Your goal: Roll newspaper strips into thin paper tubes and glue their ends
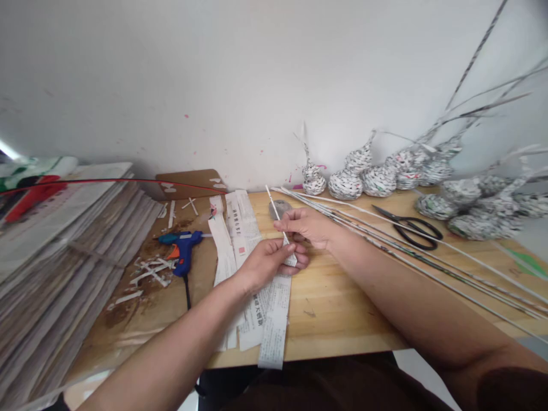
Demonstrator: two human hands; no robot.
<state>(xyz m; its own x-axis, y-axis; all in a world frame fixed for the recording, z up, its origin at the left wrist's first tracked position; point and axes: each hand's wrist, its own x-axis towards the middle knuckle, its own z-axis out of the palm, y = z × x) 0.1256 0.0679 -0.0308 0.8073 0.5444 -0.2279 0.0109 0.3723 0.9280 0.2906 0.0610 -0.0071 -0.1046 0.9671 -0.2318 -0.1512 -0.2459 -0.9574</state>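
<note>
Between my two hands is a newspaper strip (274,334), its upper end rolled into a thin, slanting tube and its flat tail hanging past the table's front edge. My left hand (274,260) is closed on the strip where the flat paper meets the roll. Just above it, my right hand (306,225) pinches the narrow tube between thumb and fingers. Flat cut newspaper strips (242,228) lie under and left of my left hand. Behind my right hand sits a round grey lump (280,209), partly hidden.
On the left are a tall newspaper stack (107,240), a blue glue gun (184,251) and paper scraps (149,271). Long rolled paper rods (411,254) and black scissors (413,231) lie on the right. Several woven paper gourds (346,182) stand along the wall.
</note>
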